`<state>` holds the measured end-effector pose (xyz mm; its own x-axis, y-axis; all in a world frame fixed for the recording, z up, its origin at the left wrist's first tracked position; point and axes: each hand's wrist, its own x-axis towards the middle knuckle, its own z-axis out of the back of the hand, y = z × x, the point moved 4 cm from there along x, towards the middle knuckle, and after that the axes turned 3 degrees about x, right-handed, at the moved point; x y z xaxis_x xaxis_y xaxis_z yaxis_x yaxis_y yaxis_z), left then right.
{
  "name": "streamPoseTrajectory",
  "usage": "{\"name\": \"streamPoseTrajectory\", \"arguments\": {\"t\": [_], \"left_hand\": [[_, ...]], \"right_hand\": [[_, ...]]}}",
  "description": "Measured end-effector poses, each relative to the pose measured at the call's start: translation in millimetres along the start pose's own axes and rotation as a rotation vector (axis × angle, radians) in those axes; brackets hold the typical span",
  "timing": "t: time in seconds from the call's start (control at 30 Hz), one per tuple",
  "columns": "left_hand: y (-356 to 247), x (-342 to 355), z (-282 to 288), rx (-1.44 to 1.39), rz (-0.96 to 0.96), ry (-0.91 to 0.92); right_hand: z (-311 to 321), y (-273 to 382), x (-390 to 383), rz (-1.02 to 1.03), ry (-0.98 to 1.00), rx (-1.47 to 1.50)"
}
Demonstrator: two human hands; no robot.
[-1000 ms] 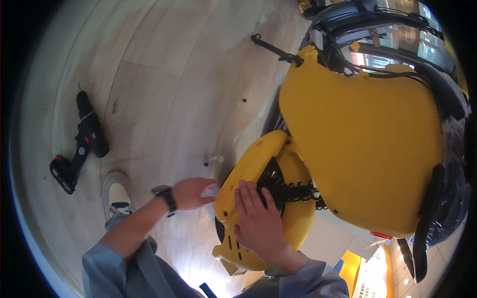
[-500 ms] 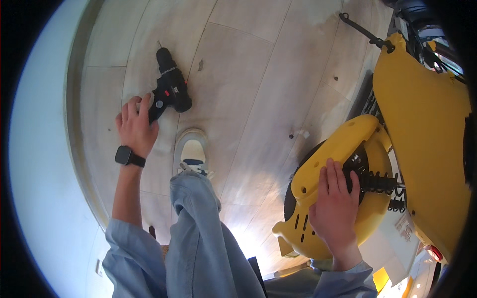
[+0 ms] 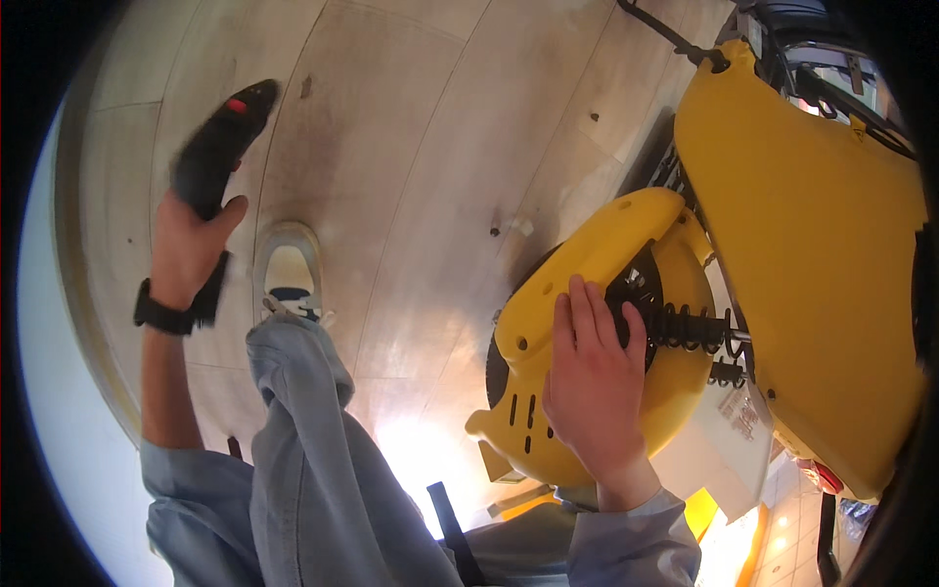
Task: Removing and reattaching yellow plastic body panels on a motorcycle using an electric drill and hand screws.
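Note:
My left hand (image 3: 189,249), with a dark watch on the wrist, grips a black cordless drill (image 3: 217,147) with a red detail, blurred by motion and raised at the left. My right hand (image 3: 597,382) lies with fingers outstretched on a yellow slotted wheel cover (image 3: 616,220), beside a black coil-spring shock absorber (image 3: 690,328). A dark tyre (image 3: 497,372) shows behind the cover. A large yellow body panel (image 3: 802,254) of a small vehicle stands to the right, with a black stand-like bar (image 3: 665,29) at its top.
My bent leg and shoe (image 3: 290,259) are between my hands on the plank floor (image 3: 381,147). A pale wall (image 3: 49,293) runs along the left edge. Small dark bits (image 3: 495,231) lie on the floor. White flat material (image 3: 714,450) lies below the vehicle.
My left hand moved from the cover to the drill on the floor, took hold of it and is lifting it. My right hand stays on the cover as the view shifts.

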<state>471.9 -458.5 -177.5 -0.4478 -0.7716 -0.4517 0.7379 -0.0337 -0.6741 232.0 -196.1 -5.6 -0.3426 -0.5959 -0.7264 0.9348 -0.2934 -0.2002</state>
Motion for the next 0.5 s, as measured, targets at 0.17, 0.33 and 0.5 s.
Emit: {"name": "streamPoseTrajectory", "arguments": {"t": [0.17, 0.33, 0.5], "left_hand": [[-63.8, -38.2, -22.5, -0.774, 0.313, 0.729], [-66.5, -52.4, -85.9, -0.815, 0.478, 1.249], [-48.8, -68.5, -120.0, -0.828, 0.662, 1.466]], "right_hand": [[2.0, -2.2, 0.7, 0.006, -0.03, -0.033], [2.9, 1.3, 2.8, 0.004, -0.025, -0.031], [3.4, 3.0, 2.6, 0.001, -0.019, -0.022]]}}
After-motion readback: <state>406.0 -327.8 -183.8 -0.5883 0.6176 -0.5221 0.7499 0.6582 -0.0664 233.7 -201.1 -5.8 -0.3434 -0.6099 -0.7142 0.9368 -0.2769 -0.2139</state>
